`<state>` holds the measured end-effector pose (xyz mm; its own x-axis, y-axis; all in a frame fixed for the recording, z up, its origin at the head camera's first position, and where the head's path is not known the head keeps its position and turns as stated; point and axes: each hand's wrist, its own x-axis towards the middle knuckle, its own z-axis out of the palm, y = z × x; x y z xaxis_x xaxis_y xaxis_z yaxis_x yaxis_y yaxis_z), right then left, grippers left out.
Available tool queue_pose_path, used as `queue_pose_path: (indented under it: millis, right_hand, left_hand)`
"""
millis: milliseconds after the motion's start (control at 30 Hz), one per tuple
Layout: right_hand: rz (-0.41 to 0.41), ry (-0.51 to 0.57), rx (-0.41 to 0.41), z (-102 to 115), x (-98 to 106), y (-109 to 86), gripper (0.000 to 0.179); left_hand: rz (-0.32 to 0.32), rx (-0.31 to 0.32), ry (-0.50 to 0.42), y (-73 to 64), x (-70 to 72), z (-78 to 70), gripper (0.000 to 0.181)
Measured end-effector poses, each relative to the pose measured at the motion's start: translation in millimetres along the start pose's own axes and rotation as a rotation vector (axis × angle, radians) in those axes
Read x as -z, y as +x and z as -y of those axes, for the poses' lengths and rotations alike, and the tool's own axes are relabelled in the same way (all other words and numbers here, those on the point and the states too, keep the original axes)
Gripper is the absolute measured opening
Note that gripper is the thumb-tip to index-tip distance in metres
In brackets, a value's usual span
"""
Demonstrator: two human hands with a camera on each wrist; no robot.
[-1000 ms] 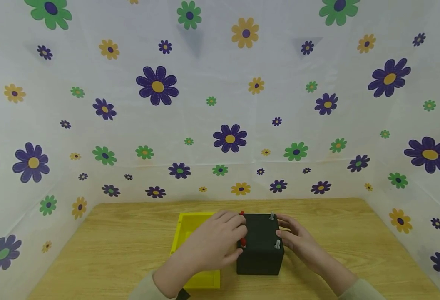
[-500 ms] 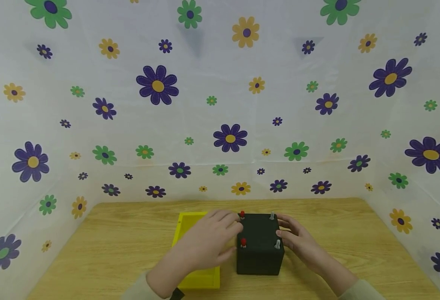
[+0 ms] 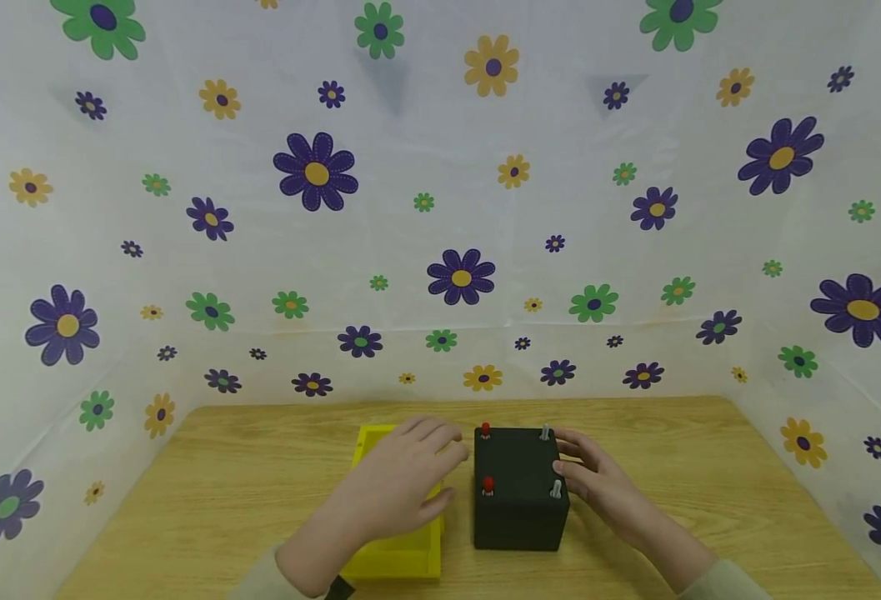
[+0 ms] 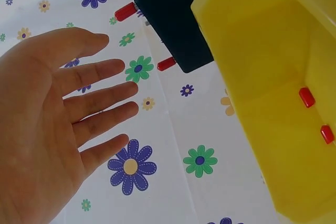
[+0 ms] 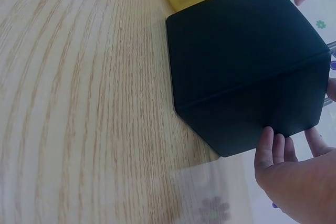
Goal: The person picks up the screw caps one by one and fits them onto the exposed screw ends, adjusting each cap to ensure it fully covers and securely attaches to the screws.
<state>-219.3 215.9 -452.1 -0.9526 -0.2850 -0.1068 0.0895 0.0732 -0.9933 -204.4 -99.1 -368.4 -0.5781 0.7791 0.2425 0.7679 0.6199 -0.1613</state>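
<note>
A black box (image 3: 518, 471) stands on the table with metal pegs on its top. A red cap (image 3: 488, 484) covers each of the two left pegs; the right peg (image 3: 556, 489) and the one behind it are bare metal. My left hand (image 3: 398, 475) hovers above the yellow tray (image 3: 431, 562), fingers spread and holding nothing. Two loose red caps (image 4: 306, 97) show inside the tray in the left wrist view. My right hand (image 3: 605, 487) rests against the box's right side, fingertips (image 5: 266, 140) touching the side and the thumb at its top edge.
The wooden table (image 3: 245, 492) stretches out around the box and tray. A white cloth with printed flowers (image 3: 461, 277) surrounds it at the back and both sides. A dark corner (image 3: 340, 588) of something peeks out beneath the left wrist.
My left hand has let go of the red cap on the front left peg and drawn left, away from the box, over the tray. My right hand and the box stay put.
</note>
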Motion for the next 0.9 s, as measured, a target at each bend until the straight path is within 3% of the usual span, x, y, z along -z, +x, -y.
queue_pose_path:
  millis: [900]
  right_hand:
    - [0.013, 0.018, 0.011, -1, 0, 1.0, 0.069]
  left_hand:
    - [0.045, 0.069, -0.005, -19.4, -11.2, 13.8, 0.032]
